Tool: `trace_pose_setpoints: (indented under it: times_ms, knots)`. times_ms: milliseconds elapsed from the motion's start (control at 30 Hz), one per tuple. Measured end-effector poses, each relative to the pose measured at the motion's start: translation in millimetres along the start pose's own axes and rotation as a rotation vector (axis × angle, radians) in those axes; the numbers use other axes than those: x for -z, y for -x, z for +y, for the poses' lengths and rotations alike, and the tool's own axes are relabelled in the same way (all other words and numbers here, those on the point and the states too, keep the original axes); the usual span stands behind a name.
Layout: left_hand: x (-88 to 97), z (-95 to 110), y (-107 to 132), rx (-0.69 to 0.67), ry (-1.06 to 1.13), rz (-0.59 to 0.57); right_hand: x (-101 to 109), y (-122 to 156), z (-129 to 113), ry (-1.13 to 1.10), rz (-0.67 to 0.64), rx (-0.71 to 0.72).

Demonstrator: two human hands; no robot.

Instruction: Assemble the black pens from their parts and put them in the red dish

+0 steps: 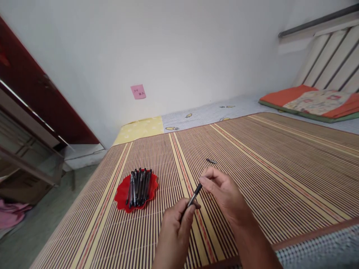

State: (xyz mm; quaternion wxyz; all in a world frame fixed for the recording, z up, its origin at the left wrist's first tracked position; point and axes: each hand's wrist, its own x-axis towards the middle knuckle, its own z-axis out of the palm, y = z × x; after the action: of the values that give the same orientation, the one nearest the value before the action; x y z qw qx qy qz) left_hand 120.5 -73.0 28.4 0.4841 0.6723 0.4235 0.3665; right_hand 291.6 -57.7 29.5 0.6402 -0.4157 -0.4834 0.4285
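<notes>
A dark pen with a black grip slants between my two hands above the striped mat. My left hand is closed around its lower barrel. At the upper end, the thumb and fingers of my right hand pinch the black part; the very tip is hidden by them. Just beyond my right hand lies a small dark and clear piece, apparently a pen cap. Left of my hands, a bundle of several black pens rests on a red scalloped plate.
The striped mat covers the bed. Along the white wall runs a patterned sheet with a yellow part; a pink note is stuck above it. Folded orange bedding lies at the far right. Beyond the left edge is the floor.
</notes>
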Motion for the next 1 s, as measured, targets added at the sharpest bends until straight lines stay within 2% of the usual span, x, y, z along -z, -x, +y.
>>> trace_pose_setpoints:
  times_ms: [100,267,400,600,833,1000]
  knots:
    - [0.9,-1.1,-1.1,0.001,-0.021,0.008,2.2,-0.2,2.0,-0.021,-0.008,-0.030]
    - [2.3,-2.2,-2.4,-0.011,-0.019,0.013,8.4,1.2,6.2,-0.094,-0.096,-0.103]
    - [2.5,1.0,-1.7,-0.090,-0.115,0.053,9.3,0.0,2.0,0.040,-0.094,-0.059]
    - [9.5,1.4,-3.1,-0.203,-0.253,0.088,7.3,-1.9,-2.0,0.217,-0.083,-0.070]
    - [12.7,3.0,-2.8,-0.131,-0.128,0.070,11.5,-0.4,-0.9,0.020,-0.173,-0.088]
    - [13.6,-3.9,-1.9,-0.188,-0.169,0.138,6.8,-2.6,3.7,0.044,-0.136,-0.132]
